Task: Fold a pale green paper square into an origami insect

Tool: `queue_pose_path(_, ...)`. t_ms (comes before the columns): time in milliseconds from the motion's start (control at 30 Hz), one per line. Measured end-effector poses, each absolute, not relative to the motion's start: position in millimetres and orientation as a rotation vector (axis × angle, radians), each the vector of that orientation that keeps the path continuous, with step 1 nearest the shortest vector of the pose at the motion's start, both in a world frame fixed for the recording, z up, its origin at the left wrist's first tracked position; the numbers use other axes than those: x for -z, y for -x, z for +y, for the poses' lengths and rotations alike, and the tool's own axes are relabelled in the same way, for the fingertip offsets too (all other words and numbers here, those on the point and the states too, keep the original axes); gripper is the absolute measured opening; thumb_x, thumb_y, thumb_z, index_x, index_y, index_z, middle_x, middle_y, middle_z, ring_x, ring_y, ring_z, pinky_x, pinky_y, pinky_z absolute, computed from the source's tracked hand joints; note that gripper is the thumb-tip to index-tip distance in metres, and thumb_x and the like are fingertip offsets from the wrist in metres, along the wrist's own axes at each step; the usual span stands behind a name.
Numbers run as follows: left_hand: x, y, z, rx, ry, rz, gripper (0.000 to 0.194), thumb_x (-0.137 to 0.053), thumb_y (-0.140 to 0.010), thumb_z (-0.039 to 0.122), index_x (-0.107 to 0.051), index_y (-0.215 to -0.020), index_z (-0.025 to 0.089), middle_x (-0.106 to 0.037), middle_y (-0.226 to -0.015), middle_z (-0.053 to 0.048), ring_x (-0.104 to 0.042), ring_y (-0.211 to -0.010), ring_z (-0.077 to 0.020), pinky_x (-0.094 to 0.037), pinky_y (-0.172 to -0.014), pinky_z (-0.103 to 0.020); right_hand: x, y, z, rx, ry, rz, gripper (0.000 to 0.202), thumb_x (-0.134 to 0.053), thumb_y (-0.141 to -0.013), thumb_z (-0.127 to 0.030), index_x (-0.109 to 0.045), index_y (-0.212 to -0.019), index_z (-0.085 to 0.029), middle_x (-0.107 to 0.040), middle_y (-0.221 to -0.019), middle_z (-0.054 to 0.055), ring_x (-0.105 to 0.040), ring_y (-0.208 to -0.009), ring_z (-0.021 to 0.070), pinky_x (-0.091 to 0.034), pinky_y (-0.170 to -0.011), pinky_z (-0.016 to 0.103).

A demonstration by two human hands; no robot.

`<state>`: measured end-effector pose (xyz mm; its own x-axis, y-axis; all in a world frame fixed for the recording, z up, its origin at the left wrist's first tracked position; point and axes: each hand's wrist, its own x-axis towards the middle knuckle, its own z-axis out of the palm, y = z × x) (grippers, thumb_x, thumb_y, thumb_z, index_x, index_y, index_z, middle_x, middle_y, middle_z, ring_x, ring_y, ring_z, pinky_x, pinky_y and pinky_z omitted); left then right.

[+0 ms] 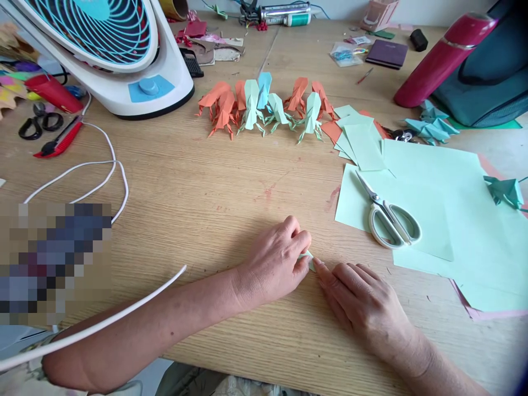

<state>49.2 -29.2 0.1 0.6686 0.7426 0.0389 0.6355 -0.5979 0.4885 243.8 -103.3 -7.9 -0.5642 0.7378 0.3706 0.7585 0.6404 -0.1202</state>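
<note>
A small piece of pale green paper (306,256) lies between my hands near the front middle of the wooden table, mostly hidden by fingers. My left hand (277,257) is curled round it, thumb and index finger pinching its left part. The fingertips of my right hand (358,300) touch its right end, with the fingers pressed together. Pale green sheets (429,214) spread over the right side, with white-handled scissors (390,217) lying on them. Folded orange paper figures (225,113) and pale green ones (251,107) stand in a row farther back.
A white fan (165,71) stands at the back left, with a white cable (111,143) near it. Smaller green squares (365,146) lie behind the scissors. A red bottle (445,60) leans against a dark teal bag (487,77) at the back right.
</note>
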Motion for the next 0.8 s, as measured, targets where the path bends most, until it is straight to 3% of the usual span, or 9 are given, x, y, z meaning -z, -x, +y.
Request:
queue_pose_path(167,0,-51,-29,-0.311,-2.457,1.093,0.003,-0.054,-0.088,0.021,-0.056,-0.088,0.018,-0.050,-0.098,-0.004,-0.051,-0.076,-0.0153,-0.047,-0.070,-0.031,9,-246,-103,0.004,1.204,-2.425,0.027,-0.053,-0.096,-0.009,-0.065,-0.120,-0.010,-0.052,-0.070,0.001,-0.044,-0.059,0.0139,-0.036,-0.054,0.028)
queue_pose_path(400,3,-42,-29,-0.394,-2.443,0.974,0.010,-0.045,-0.094,0.016,-0.055,-0.092,0.017,-0.051,-0.101,-0.006,-0.054,-0.086,-0.0184,-0.047,-0.079,-0.034,11,-244,-99,-0.135,1.313,-2.286,0.013,-0.057,-0.095,-0.011,-0.067,-0.102,-0.015,-0.061,-0.089,0.006,-0.056,-0.072,0.0139,-0.044,-0.065,0.027)
queue_pose_path(667,11,-40,-29,-0.476,-2.417,0.924,0.016,-0.043,-0.093,0.010,-0.057,-0.096,0.016,-0.052,-0.102,-0.006,-0.053,-0.084,-0.0170,-0.046,-0.079,-0.031,13,-241,-99,-0.128,1.332,-2.311,0.011,-0.058,-0.094,-0.012,-0.065,-0.101,-0.017,-0.062,-0.092,0.007,-0.059,-0.077,0.0155,-0.047,-0.066,0.027)
queue_pose_path(800,10,-38,-30,-0.502,-2.416,0.895,0.015,-0.044,-0.095,0.015,-0.058,-0.096,0.016,-0.053,-0.103,-0.007,-0.054,-0.087,-0.0180,-0.046,-0.081,-0.033,13,-239,-98,-0.161,1.344,-2.309,0.012,-0.056,-0.094,-0.010,-0.064,-0.100,-0.017,-0.061,-0.092,0.007,-0.058,-0.076,0.0152,-0.046,-0.065,0.027)
